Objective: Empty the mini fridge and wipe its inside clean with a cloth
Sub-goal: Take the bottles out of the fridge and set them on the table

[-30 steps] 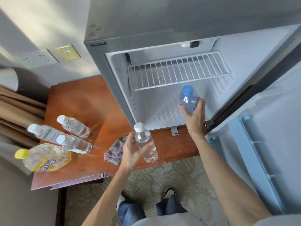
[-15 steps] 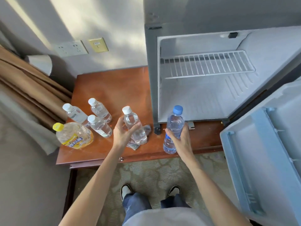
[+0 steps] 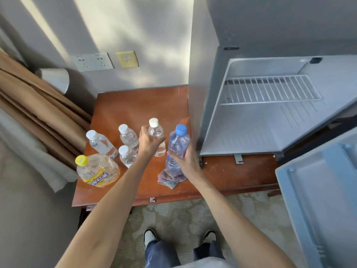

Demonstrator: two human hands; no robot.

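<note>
The mini fridge (image 3: pixel 251 132) stands open on the right of a wooden table (image 3: pixel 139 109); only a white wire shelf (image 3: pixel 270 89) shows inside. My left hand (image 3: pixel 148 144) is shut on a white-capped water bottle (image 3: pixel 156 132), upright among the other bottles. My right hand (image 3: pixel 185 161) grips a blue-capped bottle (image 3: pixel 178 144) beside it, its base over a crumpled grey-pink cloth (image 3: pixel 170 178). Three more white-capped bottles (image 3: pixel 127 136) and a yellow-capped bottle (image 3: pixel 96 171) stand to the left.
The fridge door (image 3: pixel 318 190) hangs open at the lower right. Brown curtains (image 3: pixel 38 117) and a wall with sockets (image 3: pixel 92 61) lie to the left and behind. My feet (image 3: pixel 150 236) stand on patterned carpet below the table's front edge.
Both hands carried their bottles out of the fridge and leftward to the group on the table. The blue-capped bottle now stands over the cloth. My view swung left.
</note>
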